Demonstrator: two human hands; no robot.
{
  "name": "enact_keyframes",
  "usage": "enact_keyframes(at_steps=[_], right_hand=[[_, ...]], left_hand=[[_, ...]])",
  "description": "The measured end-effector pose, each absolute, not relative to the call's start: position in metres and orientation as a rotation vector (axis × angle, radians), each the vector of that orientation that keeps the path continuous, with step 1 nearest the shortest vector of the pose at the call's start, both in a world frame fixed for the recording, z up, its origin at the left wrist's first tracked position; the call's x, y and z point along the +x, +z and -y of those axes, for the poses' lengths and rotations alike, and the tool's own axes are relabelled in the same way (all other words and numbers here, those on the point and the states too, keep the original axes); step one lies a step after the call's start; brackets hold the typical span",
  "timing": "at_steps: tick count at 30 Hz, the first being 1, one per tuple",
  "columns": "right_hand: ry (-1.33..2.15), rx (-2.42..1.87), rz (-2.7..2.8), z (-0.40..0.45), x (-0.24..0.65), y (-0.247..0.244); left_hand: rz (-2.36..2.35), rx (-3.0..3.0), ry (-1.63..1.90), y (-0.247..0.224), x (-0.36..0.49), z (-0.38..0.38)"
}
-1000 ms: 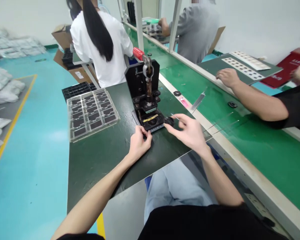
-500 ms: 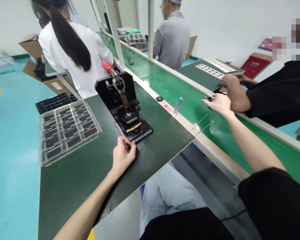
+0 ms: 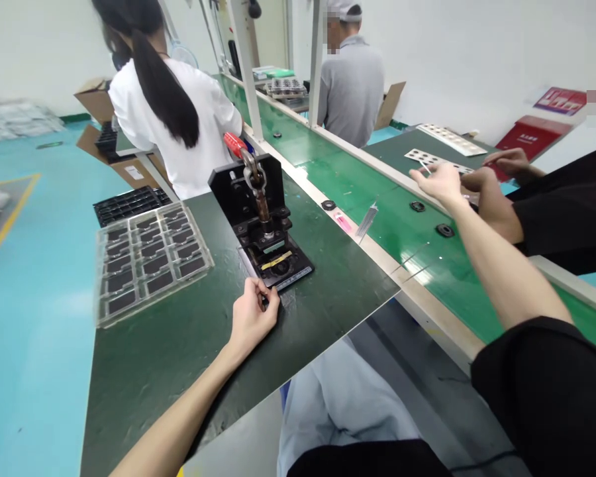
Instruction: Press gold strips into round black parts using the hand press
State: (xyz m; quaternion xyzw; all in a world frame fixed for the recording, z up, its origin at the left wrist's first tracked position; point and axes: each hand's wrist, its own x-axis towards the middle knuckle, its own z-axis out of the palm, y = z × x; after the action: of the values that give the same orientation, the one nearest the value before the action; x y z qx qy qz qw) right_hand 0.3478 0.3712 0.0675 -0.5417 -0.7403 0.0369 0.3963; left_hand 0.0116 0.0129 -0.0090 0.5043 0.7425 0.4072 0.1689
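My left hand (image 3: pixel 254 313) rests on the green table with its fingers curled together at the front corner of a black toggle-clamp fixture (image 3: pixel 278 255); whatever they hold is hidden. The fixture has a red handle (image 3: pixel 235 144) and a yellow strip (image 3: pixel 277 260) across its base. Reaching over the conveyor, my right hand (image 3: pixel 443 183) pinches what looks like a thin white stick (image 3: pixel 425 167). Below that hand, a black ring-shaped part (image 3: pixel 417 207) and another black ring-shaped part (image 3: pixel 445 230) lie on the green belt (image 3: pixel 322 162).
A clear tray with dark inserts (image 3: pixel 153 265) sits on the table's left. Along the near rail are a black ring (image 3: pixel 328 205), a pink packet (image 3: pixel 344 222) and thin metal rods (image 3: pixel 367 220). A co-worker's arm (image 3: pixel 494 205) is beside my right hand; other people work farther back.
My right hand has lifted and moved away from the belt. Two black ring-shaped parts now show below it, where it was before. My left hand keeps its place at the fixture; the view has shifted.
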Motion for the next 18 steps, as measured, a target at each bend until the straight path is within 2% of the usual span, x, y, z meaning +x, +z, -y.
enact_keyframes(at_steps=[6,12,18], right_hand=[[0.276,-1.402,2.502,-0.364,0.249,0.1],[0.139,-1.382,3.028,-0.384,0.176,0.089],[0.017,-1.338,3.209,-0.396,0.158,0.068]], left_hand=[[-2.105,1.425,1.159,-0.01,0.013,-0.013],[-2.084,1.46,1.166,-0.016,0.011,-0.014],[-2.045,1.466,1.179,-0.019,0.011,-0.015]])
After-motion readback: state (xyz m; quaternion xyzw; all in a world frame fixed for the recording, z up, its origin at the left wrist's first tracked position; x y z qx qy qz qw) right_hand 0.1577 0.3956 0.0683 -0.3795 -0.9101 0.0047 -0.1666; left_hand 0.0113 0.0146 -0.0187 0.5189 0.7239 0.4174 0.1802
